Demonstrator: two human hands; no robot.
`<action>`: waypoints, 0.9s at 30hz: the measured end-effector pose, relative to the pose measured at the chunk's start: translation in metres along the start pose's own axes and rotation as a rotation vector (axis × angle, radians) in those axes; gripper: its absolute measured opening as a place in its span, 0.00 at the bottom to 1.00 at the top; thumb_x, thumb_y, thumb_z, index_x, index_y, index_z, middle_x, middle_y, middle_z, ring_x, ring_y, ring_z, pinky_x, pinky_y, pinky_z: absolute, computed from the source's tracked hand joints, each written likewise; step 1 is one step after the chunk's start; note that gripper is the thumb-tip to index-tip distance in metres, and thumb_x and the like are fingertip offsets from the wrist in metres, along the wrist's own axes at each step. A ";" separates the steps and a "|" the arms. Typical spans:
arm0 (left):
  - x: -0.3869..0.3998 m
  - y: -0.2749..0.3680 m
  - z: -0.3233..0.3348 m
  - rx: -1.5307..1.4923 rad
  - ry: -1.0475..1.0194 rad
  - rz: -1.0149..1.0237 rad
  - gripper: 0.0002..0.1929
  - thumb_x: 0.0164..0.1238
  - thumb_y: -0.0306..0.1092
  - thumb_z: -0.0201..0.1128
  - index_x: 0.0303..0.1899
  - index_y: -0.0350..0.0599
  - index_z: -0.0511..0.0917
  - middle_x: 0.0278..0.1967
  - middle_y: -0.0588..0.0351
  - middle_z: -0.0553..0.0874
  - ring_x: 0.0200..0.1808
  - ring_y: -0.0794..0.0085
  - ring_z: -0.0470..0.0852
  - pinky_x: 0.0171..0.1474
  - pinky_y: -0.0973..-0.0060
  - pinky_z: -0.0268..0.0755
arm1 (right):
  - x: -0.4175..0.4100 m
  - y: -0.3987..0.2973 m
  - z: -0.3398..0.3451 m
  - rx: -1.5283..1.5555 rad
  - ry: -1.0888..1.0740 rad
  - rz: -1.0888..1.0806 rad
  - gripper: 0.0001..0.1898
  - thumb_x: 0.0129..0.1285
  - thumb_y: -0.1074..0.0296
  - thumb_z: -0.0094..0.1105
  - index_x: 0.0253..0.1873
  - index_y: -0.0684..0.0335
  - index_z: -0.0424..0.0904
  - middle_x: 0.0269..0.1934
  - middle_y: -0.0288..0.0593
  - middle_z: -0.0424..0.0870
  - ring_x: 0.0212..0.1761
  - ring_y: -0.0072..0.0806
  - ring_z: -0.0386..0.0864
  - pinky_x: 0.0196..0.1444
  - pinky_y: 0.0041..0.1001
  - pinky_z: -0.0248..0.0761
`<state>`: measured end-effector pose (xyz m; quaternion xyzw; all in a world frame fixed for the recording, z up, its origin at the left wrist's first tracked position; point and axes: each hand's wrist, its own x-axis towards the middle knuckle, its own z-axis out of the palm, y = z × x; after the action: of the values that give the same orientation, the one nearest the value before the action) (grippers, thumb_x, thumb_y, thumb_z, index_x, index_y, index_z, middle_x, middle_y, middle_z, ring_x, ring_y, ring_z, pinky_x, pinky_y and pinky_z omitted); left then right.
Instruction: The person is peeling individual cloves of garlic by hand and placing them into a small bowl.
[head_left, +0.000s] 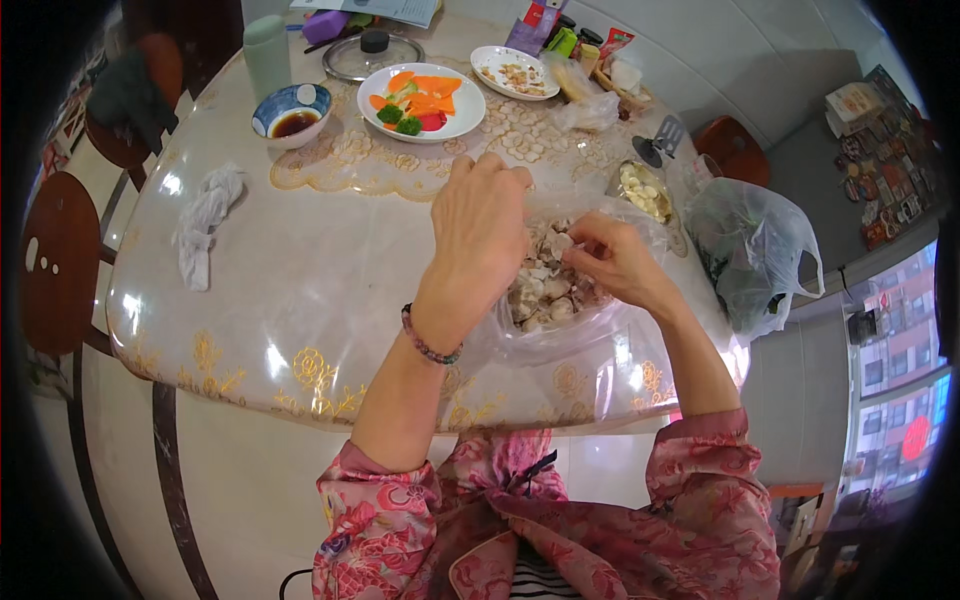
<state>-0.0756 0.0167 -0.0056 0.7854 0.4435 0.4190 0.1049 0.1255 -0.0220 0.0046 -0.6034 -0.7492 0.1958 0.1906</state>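
A clear plastic bag (517, 341) of garlic bulbs (560, 309) and loose papery skins lies open on the table before me. My right hand (626, 259) is over its far side, thumb and forefinger pinching a pale piece of garlic (557, 246). Just left of the bag, my left hand (484, 214) is raised with its back towards me. Its fingers curl away and their tips are hidden, so what they hold cannot be seen. A beaded bracelet circles that wrist. Beyond the right hand sits a small dish (663, 216) of peeled garlic cloves (643, 192).
At the back are a plate of carrot and broccoli (471, 124), a sauce bowl (264, 136), a glass lid (341, 64), a green cup (267, 56) and a plate of scraps (480, 58). A crumpled tissue (206, 225) lies left; a filled plastic bag (757, 247) stands right.
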 end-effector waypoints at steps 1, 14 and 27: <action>0.002 0.001 0.002 -0.065 0.087 0.032 0.09 0.54 0.27 0.66 0.38 0.37 0.82 0.31 0.46 0.85 0.35 0.57 0.83 0.41 0.64 0.74 | -0.001 0.000 -0.003 0.053 0.023 0.003 0.11 0.54 0.67 0.62 0.39 0.68 0.78 0.30 0.46 0.77 0.31 0.33 0.76 0.34 0.30 0.68; 0.008 0.021 0.015 -0.764 -0.336 -0.220 0.10 0.57 0.26 0.66 0.40 0.33 0.83 0.30 0.54 0.86 0.30 0.78 0.82 0.35 0.80 0.74 | -0.015 -0.009 0.002 0.052 0.427 -0.334 0.07 0.54 0.78 0.63 0.38 0.68 0.77 0.32 0.47 0.79 0.29 0.35 0.78 0.30 0.27 0.71; 0.009 0.021 0.021 -1.112 -0.345 -0.398 0.12 0.60 0.22 0.65 0.46 0.34 0.80 0.37 0.57 0.85 0.36 0.81 0.81 0.41 0.83 0.74 | -0.010 0.001 0.016 0.954 0.441 -0.089 0.05 0.59 0.78 0.63 0.39 0.68 0.78 0.34 0.35 0.79 0.34 0.15 0.76 0.35 0.18 0.71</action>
<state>-0.0443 0.0159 -0.0025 0.5718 0.2733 0.4267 0.6452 0.1206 -0.0326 -0.0099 -0.4440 -0.5438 0.3753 0.6053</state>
